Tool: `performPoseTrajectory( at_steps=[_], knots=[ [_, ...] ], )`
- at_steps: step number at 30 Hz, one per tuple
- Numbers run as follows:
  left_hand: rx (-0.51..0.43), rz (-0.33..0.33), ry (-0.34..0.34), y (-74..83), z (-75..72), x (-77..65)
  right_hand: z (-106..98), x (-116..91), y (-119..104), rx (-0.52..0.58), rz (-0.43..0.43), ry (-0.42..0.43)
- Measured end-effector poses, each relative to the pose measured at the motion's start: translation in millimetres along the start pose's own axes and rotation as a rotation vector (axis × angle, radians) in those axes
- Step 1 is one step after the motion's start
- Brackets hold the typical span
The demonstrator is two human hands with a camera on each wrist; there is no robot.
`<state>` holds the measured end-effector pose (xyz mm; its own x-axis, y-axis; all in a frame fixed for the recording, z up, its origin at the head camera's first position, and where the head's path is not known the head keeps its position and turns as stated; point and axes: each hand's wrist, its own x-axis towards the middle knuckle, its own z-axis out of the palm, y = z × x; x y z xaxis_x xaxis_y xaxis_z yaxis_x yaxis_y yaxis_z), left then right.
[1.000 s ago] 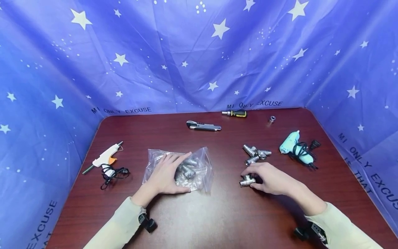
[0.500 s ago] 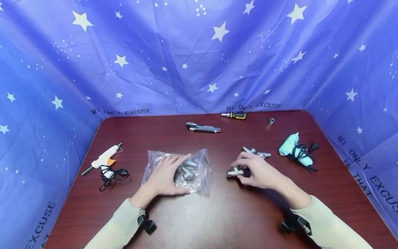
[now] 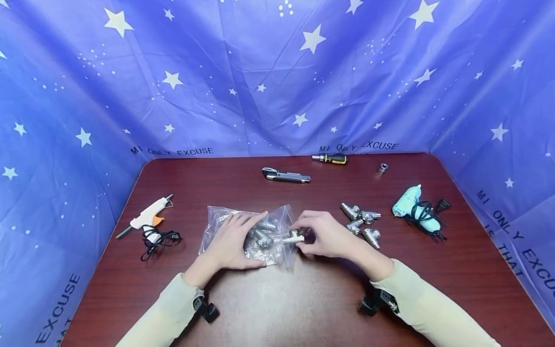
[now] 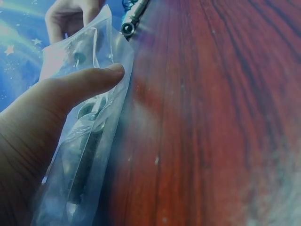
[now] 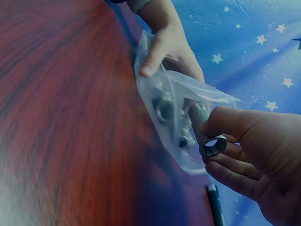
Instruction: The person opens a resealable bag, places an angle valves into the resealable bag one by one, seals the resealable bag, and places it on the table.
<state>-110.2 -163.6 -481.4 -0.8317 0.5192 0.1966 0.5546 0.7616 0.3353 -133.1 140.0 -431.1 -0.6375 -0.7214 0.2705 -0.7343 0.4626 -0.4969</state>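
Note:
My left hand [image 3: 234, 241] rests spread over a clear zip bag [image 3: 212, 226] with several metal pipe fittings [image 3: 262, 238] inside. Its thumb lies along the bag's near side, as the left wrist view shows. Between thumb and fingers my right hand [image 3: 327, 233] pinches a metal pipe tee [image 5: 200, 125], its threaded end pointing into the bag's mouth. The tee's side port faces the right wrist camera. Several more tee-shaped fittings [image 3: 371, 237] lie in a loose group to the right of my right hand.
Behind the bag lie a utility knife [image 3: 286, 175] and a screwdriver [image 3: 331, 159]. A small metal fitting [image 3: 383, 167] sits at the back right. A white glue gun [image 3: 149, 214] with a black cord is at left, a light-blue glue gun [image 3: 407, 201] at right.
My right hand has carried the tee leftward from beside the loose fittings to the bag's mouth. My left hand stays in place on the bag.

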Motion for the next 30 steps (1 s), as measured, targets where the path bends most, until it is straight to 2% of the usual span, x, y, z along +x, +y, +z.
performPoseTrajectory(
  at_steps=[14, 30],
  knots=[
    [-0.025, 0.000, 0.021, 0.0, 1.1, -0.5, 26, 19, -6, 0.073, -0.039, -0.079],
    [-0.023, 0.007, 0.030, -0.1, 1.8, 0.3, 40, 23, -5, 0.017, -0.068, -0.075]
  ],
)
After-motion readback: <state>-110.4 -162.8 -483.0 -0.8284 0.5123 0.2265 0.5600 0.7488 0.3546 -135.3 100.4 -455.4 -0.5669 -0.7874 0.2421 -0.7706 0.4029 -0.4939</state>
